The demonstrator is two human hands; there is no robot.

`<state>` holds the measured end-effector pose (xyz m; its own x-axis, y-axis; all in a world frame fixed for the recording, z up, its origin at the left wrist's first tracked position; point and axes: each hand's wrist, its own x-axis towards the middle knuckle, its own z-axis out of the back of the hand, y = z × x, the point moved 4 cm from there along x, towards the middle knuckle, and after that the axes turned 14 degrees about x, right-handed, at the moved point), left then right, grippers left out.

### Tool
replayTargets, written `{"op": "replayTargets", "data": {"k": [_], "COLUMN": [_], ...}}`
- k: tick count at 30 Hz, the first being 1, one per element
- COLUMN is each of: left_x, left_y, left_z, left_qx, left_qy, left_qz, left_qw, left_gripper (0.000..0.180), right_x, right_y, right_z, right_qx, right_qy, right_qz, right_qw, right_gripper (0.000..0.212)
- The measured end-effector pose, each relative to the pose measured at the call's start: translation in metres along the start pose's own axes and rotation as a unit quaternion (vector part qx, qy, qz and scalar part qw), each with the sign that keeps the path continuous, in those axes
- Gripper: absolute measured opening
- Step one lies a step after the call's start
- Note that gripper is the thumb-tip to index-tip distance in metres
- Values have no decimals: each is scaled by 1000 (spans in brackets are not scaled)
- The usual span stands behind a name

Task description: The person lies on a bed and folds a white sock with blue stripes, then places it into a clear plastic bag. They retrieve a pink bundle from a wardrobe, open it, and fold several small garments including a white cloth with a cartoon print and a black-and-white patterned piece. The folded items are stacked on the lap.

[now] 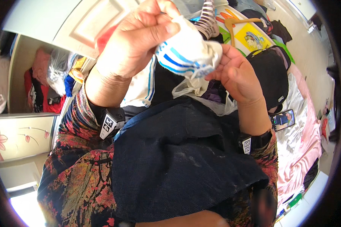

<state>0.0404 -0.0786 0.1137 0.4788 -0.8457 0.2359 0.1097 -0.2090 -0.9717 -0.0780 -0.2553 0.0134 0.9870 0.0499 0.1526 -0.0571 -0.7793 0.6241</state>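
A white sock [191, 49] with blue stripes is held up in front of me, bunched and folded over. My left hand [140, 41] pinches its upper left part between thumb and fingers. At its lower right end, the fingers of my right hand [238, 73] grip the edge, their tips partly hidden behind the fabric. A similar white cloth piece [140, 89] with blue stripes lies below my left wrist. Across my lap is a dark navy cloth [178, 159]. Just beyond it lies a clear plastic bag [221, 108].
On the left, an open cabinet [17, 72] holds clothes and plastic bags. A black backpack [269, 77], a lit phone [283, 120] and pink bedding [307, 113] are to the right. A wooden hanger [231, 28] and a striped sock [207, 19] lie farther off.
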Motion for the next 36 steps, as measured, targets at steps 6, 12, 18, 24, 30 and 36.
{"op": "replayTargets", "data": {"k": [6,12,18,24,30,36], "left_x": [-38,-72,-89,-97,-98,-92], "left_y": [5,26,40,34,33,42], "left_z": [25,64,67,66,86,97], "left_qx": [1,-26,-102,-102,-58,-58], "left_qy": [-54,-132,-103,-99,-142,-176], "left_qz": [0,-14,-25,-25,-40,-38], "left_qw": [999,991,989,990,987,982], "left_gripper": [28,33,37,42,45,49], "right_x": [13,31,47,52,48,37], "right_y": [-7,-8,-42,-61,-42,-6], "right_z": [-3,-26,-58,-54,-37,-27], "right_qx": [-33,52,-115,-294,-345,-250], "right_qy": [-87,-47,-110,-230,-266,-310], "right_qz": [-84,-64,-163,-186,-130,-114], "right_qw": [992,995,974,909,891,910], "right_gripper": [20,20,47,38,23,15]}}
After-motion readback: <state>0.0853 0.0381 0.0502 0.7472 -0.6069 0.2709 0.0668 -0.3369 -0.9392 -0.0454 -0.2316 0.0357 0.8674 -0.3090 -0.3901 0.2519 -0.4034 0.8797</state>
